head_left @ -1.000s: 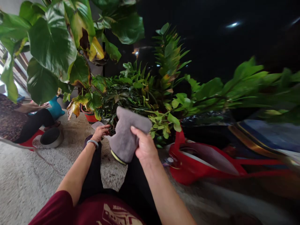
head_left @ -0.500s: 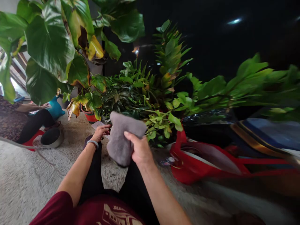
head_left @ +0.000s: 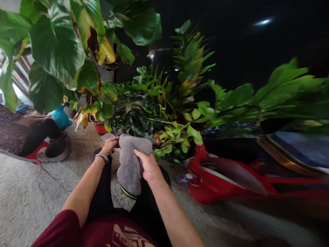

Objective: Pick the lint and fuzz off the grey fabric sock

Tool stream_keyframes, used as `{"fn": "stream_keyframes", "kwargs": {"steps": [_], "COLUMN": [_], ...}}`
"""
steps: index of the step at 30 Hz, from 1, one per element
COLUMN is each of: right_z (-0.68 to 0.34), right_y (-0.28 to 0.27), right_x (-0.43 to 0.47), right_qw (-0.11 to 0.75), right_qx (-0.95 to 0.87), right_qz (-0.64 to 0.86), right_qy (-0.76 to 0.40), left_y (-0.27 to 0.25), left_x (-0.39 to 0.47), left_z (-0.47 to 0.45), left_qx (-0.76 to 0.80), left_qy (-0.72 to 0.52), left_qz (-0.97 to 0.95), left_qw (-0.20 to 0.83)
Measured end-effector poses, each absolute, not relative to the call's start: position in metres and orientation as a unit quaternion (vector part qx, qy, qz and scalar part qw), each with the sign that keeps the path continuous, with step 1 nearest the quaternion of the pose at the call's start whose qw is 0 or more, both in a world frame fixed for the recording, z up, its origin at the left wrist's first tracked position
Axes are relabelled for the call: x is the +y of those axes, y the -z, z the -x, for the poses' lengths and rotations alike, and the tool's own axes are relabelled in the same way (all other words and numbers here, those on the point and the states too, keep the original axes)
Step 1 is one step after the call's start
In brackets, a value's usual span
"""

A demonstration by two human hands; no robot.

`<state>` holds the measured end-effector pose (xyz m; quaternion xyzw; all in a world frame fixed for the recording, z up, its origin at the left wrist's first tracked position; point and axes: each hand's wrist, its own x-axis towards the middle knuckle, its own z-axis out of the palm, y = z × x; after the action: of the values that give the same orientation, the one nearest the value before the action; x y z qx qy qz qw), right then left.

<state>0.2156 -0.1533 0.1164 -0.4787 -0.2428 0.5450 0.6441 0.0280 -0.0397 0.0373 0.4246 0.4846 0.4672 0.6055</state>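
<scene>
A grey plush cloth (head_left: pixel 130 156) with a dark and yellow-green trim at its bottom end hangs above the floor between my knees. My right hand (head_left: pixel 149 166) is closed on its right side, thumb lying flat over the front. On the other side my left hand (head_left: pixel 110 144), with a grey band at the wrist, has its fingers drawn together at the cloth's upper left edge. What those fingertips pinch is hidden by the cloth. A pale card-like piece (head_left: pixel 106 136) shows just behind the left hand. Low green foliage (head_left: pixel 138 113) rises beyond both hands.
A large-leaved plant (head_left: pixel 55 51) overhangs the left, above a red pot (head_left: pixel 99 126). A grey bowl (head_left: pixel 58 151) stands on the concrete floor beside a seated person (head_left: pixel 38 133). At right lies an open red bag (head_left: pixel 205 185), with leafy branches (head_left: pixel 246 99) above it.
My right hand has moved slightly down and left with the cloth, whose lower end now hangs lower and shows the yellow-green trim. My left hand has stayed almost in place.
</scene>
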Motion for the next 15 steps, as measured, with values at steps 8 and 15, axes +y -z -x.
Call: {"fn": "stream_keyframes", "kwargs": {"steps": [8,15], "right_z": [-0.234,-0.220], "right_y": [-0.169,-0.113], "right_x": [-0.087,-0.159], "right_qw": [0.725,0.587], "right_qx": [-0.156,-0.175], "right_qz": [0.408,0.465], "right_qy": [-0.532,-0.639], "left_y": [-0.037,-0.042], "left_x": [-0.041,-0.042], "left_z": [-0.032,-0.028], "left_qx": [0.507,0.531], "left_qy": [-0.455,-0.477], "left_qz": [-0.416,-0.394], "left_qw": [0.602,0.579]}}
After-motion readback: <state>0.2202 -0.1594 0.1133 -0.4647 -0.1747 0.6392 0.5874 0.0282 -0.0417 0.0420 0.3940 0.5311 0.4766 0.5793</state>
